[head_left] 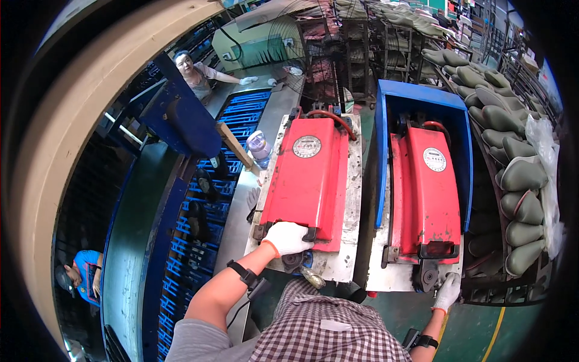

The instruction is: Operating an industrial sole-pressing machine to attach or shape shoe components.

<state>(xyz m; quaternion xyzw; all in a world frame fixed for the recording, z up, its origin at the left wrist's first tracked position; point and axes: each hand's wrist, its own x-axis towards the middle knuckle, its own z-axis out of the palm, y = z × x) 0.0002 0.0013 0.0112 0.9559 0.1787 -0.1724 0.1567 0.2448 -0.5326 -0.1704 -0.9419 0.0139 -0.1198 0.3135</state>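
Observation:
Two red press machines stand side by side before me. My left hand [288, 239], in a white glove, is closed over the black handle [310, 234] at the near end of the left red cover [304, 175]. That cover lies down on its white, stained base [342, 265]. My right hand [447, 292], also gloved, is at the near right corner of the right machine's base, fingers curled; what they grip there is hidden. Beside it is a round black knob [427, 277]. The right red cover [427, 187] has a black handle [438, 249] and sits inside a blue hood [422, 93].
Left of me runs a conveyor of blue slats [244, 117] carrying dark shoes [206, 181]. A clear plastic container [259, 146] stands beside it. Racks of grey-green shoe parts [522, 208] crowd the right. One co-worker [196, 75] is across the conveyor, another [87, 274] far left.

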